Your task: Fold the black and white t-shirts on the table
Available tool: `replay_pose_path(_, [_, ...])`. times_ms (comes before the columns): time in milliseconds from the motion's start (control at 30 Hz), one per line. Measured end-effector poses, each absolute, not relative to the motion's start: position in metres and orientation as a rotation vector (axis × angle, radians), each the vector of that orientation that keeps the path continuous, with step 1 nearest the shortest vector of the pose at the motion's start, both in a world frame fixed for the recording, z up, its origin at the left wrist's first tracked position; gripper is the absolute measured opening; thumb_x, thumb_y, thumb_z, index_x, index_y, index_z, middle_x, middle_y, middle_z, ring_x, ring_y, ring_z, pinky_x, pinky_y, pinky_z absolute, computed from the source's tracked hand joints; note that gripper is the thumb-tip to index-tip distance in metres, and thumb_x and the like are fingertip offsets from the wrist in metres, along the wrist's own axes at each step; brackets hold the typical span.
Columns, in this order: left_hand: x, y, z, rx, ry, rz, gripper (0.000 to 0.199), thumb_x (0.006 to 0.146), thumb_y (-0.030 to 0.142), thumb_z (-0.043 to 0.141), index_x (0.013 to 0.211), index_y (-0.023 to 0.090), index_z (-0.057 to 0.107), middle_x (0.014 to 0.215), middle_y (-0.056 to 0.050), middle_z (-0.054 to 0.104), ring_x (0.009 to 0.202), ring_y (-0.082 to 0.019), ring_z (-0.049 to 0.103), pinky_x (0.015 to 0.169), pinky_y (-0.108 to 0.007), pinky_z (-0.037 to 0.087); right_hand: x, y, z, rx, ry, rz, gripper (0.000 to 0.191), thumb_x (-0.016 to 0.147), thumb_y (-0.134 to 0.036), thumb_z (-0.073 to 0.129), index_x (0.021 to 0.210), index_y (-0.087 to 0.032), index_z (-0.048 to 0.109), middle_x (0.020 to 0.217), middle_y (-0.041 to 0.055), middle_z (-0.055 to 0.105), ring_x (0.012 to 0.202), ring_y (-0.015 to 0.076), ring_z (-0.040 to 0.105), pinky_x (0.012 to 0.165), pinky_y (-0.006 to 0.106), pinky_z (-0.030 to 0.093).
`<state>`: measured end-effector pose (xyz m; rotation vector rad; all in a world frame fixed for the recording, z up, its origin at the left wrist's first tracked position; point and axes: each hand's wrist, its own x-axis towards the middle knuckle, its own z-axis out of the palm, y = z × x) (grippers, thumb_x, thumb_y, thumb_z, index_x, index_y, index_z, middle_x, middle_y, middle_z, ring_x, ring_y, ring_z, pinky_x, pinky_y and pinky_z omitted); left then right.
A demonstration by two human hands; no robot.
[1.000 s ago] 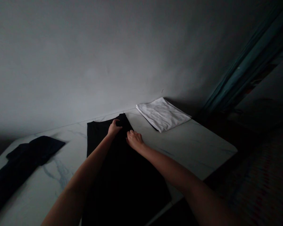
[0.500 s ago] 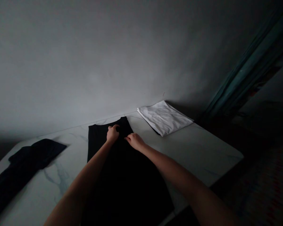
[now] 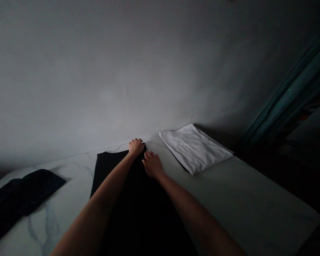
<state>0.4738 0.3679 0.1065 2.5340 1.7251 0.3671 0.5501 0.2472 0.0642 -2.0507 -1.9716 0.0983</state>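
Observation:
A black garment (image 3: 138, 213) lies lengthwise on the marble-patterned table (image 3: 229, 206), its narrower end near the wall and its wider part towards me. At its far right corner rests my left hand (image 3: 136, 147), fingers laid over the edge of the cloth. My right hand (image 3: 152, 164) lies flat with fingers spread, palm down on the right edge of the garment just below that corner. The dark cloth hides its folds and seams, so its exact kind does not show.
A folded white cloth (image 3: 198, 149) lies at the back right, with a dark layer under its edge. Another dark garment (image 3: 29, 193) lies crumpled on the left. A grey wall (image 3: 122, 71) stands behind the table, and a teal curtain (image 3: 290, 89) hangs on the right.
My left hand has moved up to the garment's far right corner. The right hand has gone from bent fingers to lying flat at the edge. The view has shifted slightly.

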Motion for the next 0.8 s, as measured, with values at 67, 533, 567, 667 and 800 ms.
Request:
replay_pose_path(67, [0.486, 0.382, 0.097, 2.508, 1.735, 0.365, 0.029, 0.093, 0.035, 0.052, 0.113, 0.018, 0.063, 0.123, -0.016, 0.063, 0.120, -0.031, 0.054, 0.099, -0.043, 0.039, 0.552, 0.246, 0.062, -2.048, -1.957, 0.105, 0.050, 0.104, -0.031, 0.033, 0.151, -0.015, 0.039, 0.159, 0.0138, 0.031, 0.148, 0.0276, 0.028, 0.118, 0.049, 0.023])
replay_pose_path(533, [0.478, 0.399, 0.075, 2.474, 1.724, 0.434, 0.027, 0.097, 0.033, 0.048, 0.119, 0.018, 0.055, 0.123, -0.016, 0.063, 0.120, -0.029, 0.055, 0.099, -0.041, 0.039, 0.552, 0.248, 0.057, -2.067, -1.894, 0.180, 0.052, 0.101, -0.023, 0.030, 0.152, -0.011, 0.038, 0.160, 0.0123, 0.030, 0.148, 0.0260, 0.028, 0.120, 0.047, 0.018])
replay_pose_path(567, [0.472, 0.397, 0.080, 2.467, 1.739, 0.432, 0.029, 0.095, 0.033, 0.051, 0.119, 0.018, 0.054, 0.125, -0.016, 0.062, 0.120, -0.029, 0.055, 0.099, -0.041, 0.040, 0.553, 0.247, 0.058, -2.073, -1.897, 0.185, 0.052, 0.101, -0.023, 0.030, 0.152, -0.012, 0.038, 0.160, 0.0122, 0.030, 0.148, 0.0263, 0.028, 0.120, 0.047, 0.018])
replay_pose_path(667, [0.442, 0.388, 0.095, 2.438, 1.815, 0.372, 0.035, 0.088, 0.036, 0.061, 0.117, 0.017, 0.056, 0.124, -0.018, 0.062, 0.118, -0.032, 0.057, 0.097, -0.040, 0.043, 0.556, 0.251, 0.061, -2.076, -1.926, 0.177, 0.051, 0.101, -0.022, 0.033, 0.150, -0.011, 0.041, 0.159, 0.0134, 0.032, 0.148, 0.0285, 0.027, 0.120, 0.048, 0.019])
replay_pose_path(800, [0.393, 0.371, 0.106, 2.364, 1.855, 0.146, 0.033, 0.082, 0.048, 0.066, 0.096, 0.018, 0.066, 0.103, -0.016, 0.071, 0.104, -0.034, 0.065, 0.086, -0.038, 0.048, 0.556, 0.276, 0.070, -2.012, -1.999, 0.150, 0.049, 0.097, -0.013, 0.039, 0.144, -0.004, 0.047, 0.156, 0.0194, 0.037, 0.148, 0.0279, 0.028, 0.120, 0.044, 0.021])
